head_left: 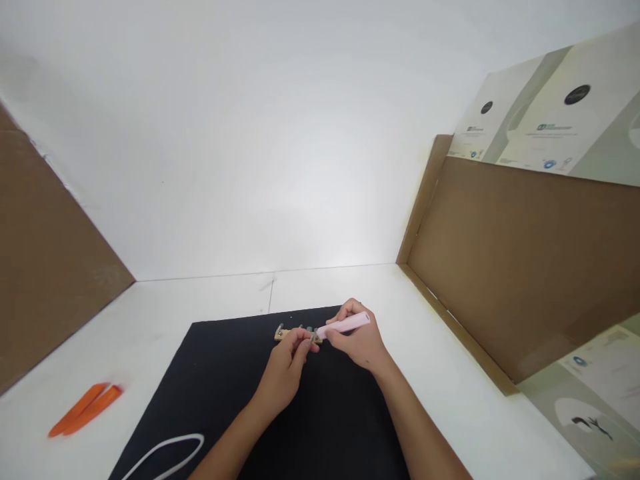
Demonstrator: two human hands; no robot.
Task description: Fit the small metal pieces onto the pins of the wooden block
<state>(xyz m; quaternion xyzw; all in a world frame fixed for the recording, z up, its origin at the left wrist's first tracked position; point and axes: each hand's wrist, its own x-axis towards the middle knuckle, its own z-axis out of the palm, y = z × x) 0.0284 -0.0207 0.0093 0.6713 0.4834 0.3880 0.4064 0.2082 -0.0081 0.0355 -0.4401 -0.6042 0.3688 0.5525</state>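
Observation:
A pale pink pen-like tool (350, 323) is held in my right hand (361, 339), its tip pointing left toward the fingers of my left hand (287, 367). Those left fingers are pinched on a small piece at the tool's tip, too small to make out. Behind them lies a short wooden strip (281, 335) with several small clear or grey parts on it, partly hidden by my left fingers. The strip rests on a black mat (225, 373).
Two orange strips (85, 409) lie on the white table (145, 320) at the left. A white cable (175, 440) loops over the mat's lower left. Cardboard panels stand at the left (50, 240) and right (530, 253), with a white wall (270, 133) behind.

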